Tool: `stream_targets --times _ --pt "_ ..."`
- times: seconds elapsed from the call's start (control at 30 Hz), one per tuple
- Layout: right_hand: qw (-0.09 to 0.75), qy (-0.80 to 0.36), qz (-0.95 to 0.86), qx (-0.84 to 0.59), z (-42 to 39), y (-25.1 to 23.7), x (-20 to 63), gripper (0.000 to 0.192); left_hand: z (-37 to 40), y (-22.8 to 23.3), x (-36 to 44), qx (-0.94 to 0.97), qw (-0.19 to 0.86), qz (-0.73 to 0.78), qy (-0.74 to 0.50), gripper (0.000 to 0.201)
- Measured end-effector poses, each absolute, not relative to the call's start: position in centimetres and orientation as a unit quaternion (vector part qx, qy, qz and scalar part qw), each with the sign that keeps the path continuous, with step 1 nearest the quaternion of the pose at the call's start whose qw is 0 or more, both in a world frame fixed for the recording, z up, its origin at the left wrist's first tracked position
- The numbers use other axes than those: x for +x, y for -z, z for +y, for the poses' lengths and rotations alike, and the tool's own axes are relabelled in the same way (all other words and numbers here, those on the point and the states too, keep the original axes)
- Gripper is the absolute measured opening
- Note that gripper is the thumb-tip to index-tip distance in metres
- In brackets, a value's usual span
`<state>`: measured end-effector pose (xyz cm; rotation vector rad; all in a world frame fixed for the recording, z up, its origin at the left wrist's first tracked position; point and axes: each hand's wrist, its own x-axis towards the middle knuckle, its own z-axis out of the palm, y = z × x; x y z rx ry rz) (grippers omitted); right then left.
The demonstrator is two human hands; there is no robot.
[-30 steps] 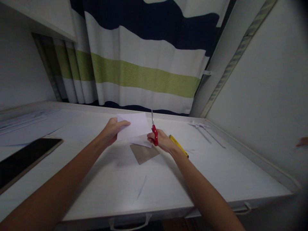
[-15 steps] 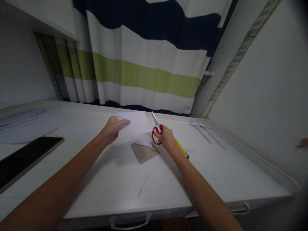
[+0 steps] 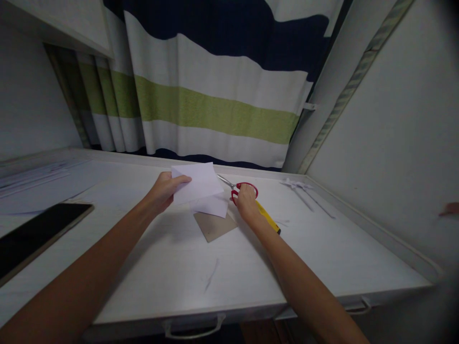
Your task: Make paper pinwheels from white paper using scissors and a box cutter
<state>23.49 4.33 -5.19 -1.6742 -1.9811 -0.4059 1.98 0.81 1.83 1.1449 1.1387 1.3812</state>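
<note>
A white sheet of paper [image 3: 199, 183] is pinched at its left edge by my left hand [image 3: 165, 190], thumb on top. My right hand [image 3: 247, 200] is closed around the red handles of a pair of scissors [image 3: 229, 183]. Their blades point left, close to the paper's right edge; whether they touch it I cannot tell. Below the held sheet lies another white piece of paper [image 3: 213, 205], partly over a grey-brown square card [image 3: 215, 228]. A yellow tool with a black end [image 3: 268, 217], perhaps a cutter, lies partly hidden behind my right wrist.
At the left a dark phone [image 3: 43, 239] lies on the white desk [image 3: 172, 277], with several paper sheets [image 3: 53, 179] behind it. Thin paper strips [image 3: 303, 193] rest at the right. A striped curtain [image 3: 215, 110] hangs behind. At the far right edge part of a hand [image 3: 450, 209] shows.
The scissors have turned from pointing up to pointing left, toward the paper's right edge. My left hand still holds the sheet; the view has shifted slightly.
</note>
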Motion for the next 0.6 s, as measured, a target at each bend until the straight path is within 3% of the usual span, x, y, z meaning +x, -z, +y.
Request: stream_targets --times 0.23,0.3,0.37,0.47,0.53,0.6 --pt "0.307 0.12 -0.717 -0.614 4.1 5.5 23.8 0.075 0.8 -1.9 2.1 0.473 0.49 0.472 -0.56 0.025" --pt "0.351 0.018 -0.711 -0.609 4.1 4.9 24.0 0.071 0.8 -1.9 2.1 0.474 0.491 0.469 -0.561 0.026" --pt "0.392 -0.161 -0.705 -0.568 3.8 4.1 24.0 0.06 0.8 -1.7 2.2 0.476 0.491 0.466 -0.562 0.025" --pt "0.392 -0.453 -0.696 -0.396 2.8 3.0 23.4 0.054 0.8 -1.5 2.3 0.48 0.489 0.462 -0.563 0.025" --pt "0.37 -0.538 -0.694 -0.303 1.9 2.4 22.9 0.053 0.8 -1.3 2.5 0.482 0.493 0.458 -0.561 0.024" --pt "0.352 -0.537 -0.719 -0.266 1.2 2.1 22.5 0.052 0.8 -1.2 2.6 0.485 0.499 0.453 -0.557 0.023"
